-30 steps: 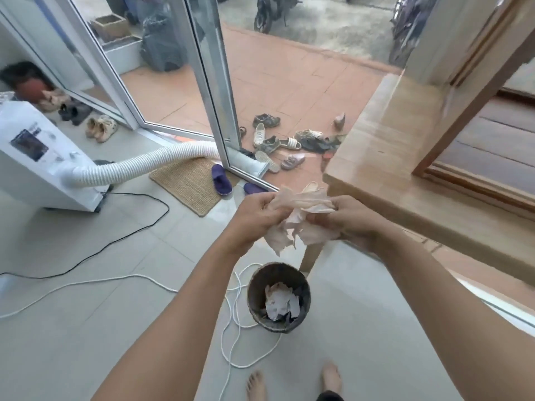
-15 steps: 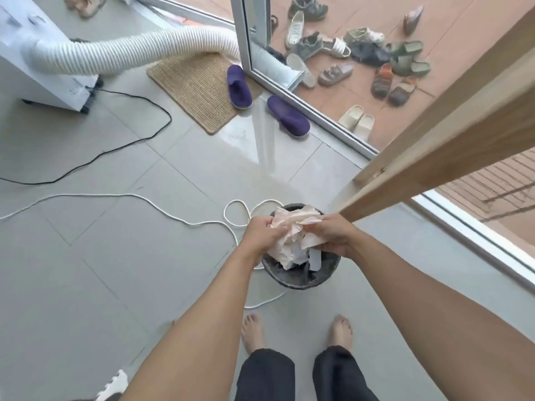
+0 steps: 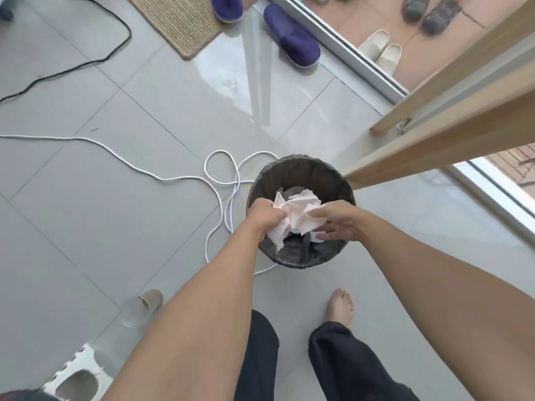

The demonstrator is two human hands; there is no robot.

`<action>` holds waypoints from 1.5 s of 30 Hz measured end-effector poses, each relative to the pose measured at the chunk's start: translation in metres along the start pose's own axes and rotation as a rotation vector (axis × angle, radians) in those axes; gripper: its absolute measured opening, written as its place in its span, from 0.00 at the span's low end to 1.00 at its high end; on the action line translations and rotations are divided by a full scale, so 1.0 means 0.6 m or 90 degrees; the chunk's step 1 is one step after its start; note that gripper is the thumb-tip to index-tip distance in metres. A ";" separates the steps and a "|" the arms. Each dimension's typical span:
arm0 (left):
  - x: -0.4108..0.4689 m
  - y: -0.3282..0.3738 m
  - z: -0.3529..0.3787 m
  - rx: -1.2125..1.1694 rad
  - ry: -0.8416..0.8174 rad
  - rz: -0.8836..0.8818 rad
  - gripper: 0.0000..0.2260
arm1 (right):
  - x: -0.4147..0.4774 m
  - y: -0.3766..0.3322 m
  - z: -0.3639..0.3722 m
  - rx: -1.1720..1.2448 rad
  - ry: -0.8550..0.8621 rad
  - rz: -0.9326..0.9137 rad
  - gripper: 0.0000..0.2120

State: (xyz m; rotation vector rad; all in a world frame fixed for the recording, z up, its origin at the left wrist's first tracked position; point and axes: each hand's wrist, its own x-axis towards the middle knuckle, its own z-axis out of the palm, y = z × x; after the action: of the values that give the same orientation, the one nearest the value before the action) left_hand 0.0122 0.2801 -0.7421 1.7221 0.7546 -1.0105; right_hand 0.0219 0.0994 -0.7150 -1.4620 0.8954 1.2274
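A small dark waste bin [image 3: 301, 172] stands on the grey tiled floor in front of my feet. Over its mouth I hold a crumpled wad of pale tissue paper [image 3: 295, 215]. My left hand [image 3: 265, 217] grips the wad's left side with curled fingers. My right hand [image 3: 335, 221] is at the wad's right side, fingers spread and loosening, fingertips still touching the paper. More white paper lies inside the bin beneath the wad.
A white cable [image 3: 220, 180] loops on the floor left of the bin. A wooden table edge [image 3: 434, 146] juts in from the right, above the bin. Purple slippers [image 3: 289, 36] and a woven mat [image 3: 179, 21] lie by the glass door track. My bare foot [image 3: 340, 308] stands behind the bin.
Both hands have lowered the tissue wad down to the bin's mouth as my head tilted down. My right hand's fingers have spread from a grip to a loose touch.
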 end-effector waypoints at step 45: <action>-1.072 0.603 -0.226 0.400 0.299 0.818 0.23 | -1.186 -0.244 -0.053 -0.598 0.865 -0.832 0.27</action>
State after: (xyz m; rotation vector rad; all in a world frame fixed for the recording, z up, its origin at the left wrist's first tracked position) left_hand 0.0555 0.2592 0.0064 2.4173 -0.5280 0.1087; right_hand 0.0150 0.0646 0.0114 -2.9154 -0.1850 -0.6306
